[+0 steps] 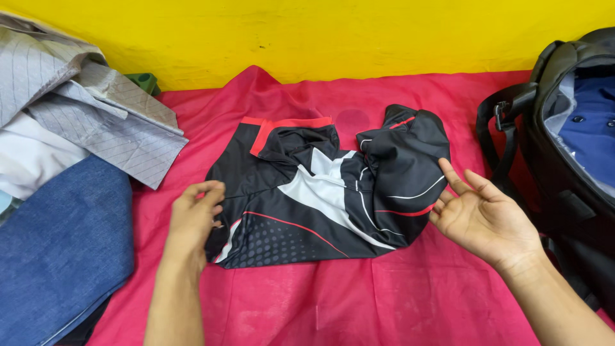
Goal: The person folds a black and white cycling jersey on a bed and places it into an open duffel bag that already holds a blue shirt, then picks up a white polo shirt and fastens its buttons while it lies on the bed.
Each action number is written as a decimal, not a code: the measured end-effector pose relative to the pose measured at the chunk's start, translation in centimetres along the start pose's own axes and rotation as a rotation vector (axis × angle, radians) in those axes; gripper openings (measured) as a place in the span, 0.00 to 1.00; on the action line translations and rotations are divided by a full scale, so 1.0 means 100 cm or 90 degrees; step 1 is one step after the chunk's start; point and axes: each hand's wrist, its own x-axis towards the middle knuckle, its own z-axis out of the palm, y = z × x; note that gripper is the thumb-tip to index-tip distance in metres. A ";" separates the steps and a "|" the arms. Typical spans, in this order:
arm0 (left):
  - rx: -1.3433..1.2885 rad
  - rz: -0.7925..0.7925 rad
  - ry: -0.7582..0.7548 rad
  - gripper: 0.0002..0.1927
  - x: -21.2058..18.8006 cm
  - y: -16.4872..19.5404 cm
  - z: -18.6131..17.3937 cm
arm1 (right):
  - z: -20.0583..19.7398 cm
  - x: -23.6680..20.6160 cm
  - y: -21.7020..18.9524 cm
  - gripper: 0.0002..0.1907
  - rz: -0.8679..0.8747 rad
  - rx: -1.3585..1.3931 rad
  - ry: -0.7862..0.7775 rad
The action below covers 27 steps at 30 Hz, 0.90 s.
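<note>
Jersey (320, 198): black sports top with white panels, red stripes and a red collar, lying crumpled and partly folded at the centre of the red cloth (384, 301); collar pointing toward 11 o'clock, bunched sleeve rising toward 1 o'clock.
Left hand (194, 218): resting at 9 o'clock of the jersey, touching its left edge; fingers (208, 192) curling together, their tips on the fabric edge; whether they are pinching it cannot be told.
Right hand (483, 218): hovering at 3 o'clock of the jersey, palm facing up and inward; fingers (456, 176) spreading apart and holding nothing, the tips just beside the bunched sleeve.
Red cloth: covering the counter under the jersey, wrinkling toward 12 o'clock.
Grey shirt (96, 109): striped, lying folded loosely at 10 o'clock, well apart from the jersey.
Jeans (61, 250): blue denim, lying at 8 o'clock below the grey shirt, near the left forearm.
White garment (25, 160): showing between the grey shirt and the jeans.
Bag (564, 141): black, standing open at 3 o'clock beyond the right hand, a blue garment (592, 122) showing inside.
Wall (320, 32): yellow, running along 12 o'clock.
</note>
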 end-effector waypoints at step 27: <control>0.392 0.330 -0.092 0.22 -0.041 -0.043 -0.020 | -0.018 0.012 0.042 0.26 -0.093 0.136 0.279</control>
